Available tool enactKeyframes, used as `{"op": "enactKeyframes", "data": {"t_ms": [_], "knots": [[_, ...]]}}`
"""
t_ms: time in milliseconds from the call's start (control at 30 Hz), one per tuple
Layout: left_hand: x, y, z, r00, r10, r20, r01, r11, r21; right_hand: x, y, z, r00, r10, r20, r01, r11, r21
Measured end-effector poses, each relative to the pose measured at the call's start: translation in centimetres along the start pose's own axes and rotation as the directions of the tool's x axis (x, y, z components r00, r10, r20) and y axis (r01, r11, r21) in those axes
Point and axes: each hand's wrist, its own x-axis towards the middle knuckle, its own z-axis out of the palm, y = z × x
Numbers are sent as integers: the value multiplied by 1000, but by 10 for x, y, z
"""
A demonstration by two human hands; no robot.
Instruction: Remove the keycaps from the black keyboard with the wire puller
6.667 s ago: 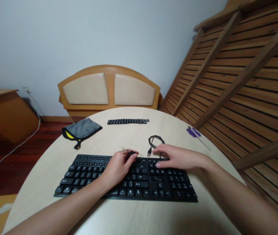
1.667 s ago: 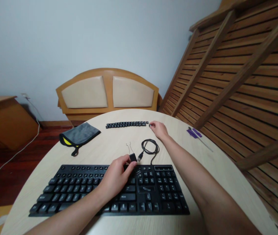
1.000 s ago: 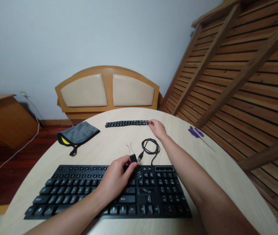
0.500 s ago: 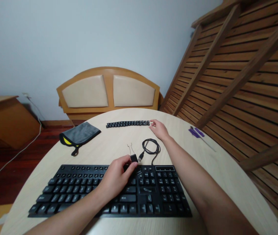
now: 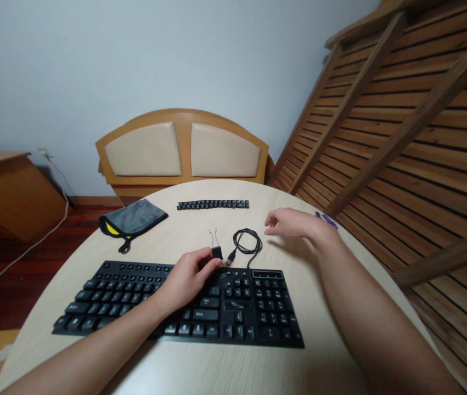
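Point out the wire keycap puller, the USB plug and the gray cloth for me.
Wire keycap puller [image 5: 217, 252]: head view, on its black handle.
USB plug [image 5: 232, 255]: head view, on its black housing.
Gray cloth [image 5: 138, 217]: head view, on its gray upper face.

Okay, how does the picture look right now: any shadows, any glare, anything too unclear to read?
Head view: a soft shadow falls on the table below the right hand; head view: a pale sheen shows in front of the keyboard; head view: lettering on the loose keycaps is too small to read.
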Motion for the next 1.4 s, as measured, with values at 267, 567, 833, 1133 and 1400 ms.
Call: {"op": "enactKeyframes", "data": {"t_ms": [267, 567, 833, 1133, 1400], "knots": [[2, -2, -12, 1000, -18, 16, 17, 999, 52, -48, -83, 13, 885, -362, 292, 393, 918, -54], [-3, 2, -14, 999, -22, 34, 15, 979, 201, -49, -111, 32, 865, -279, 417, 419, 859, -295], [-8, 18, -6, 999, 46, 21, -45, 997, -56, -40, -109, 32, 802, -371, 467, 485, 862, -147], [-5, 5, 1, 999, -18, 40, 26, 976, -215, -42, -107, 30, 791, -405, 459, 502, 858, -107], [-2, 0, 0, 995, -45, 84, 61, 978, -198, -41, -107, 33, 782, -392, 484, 497, 862, -105]]}}
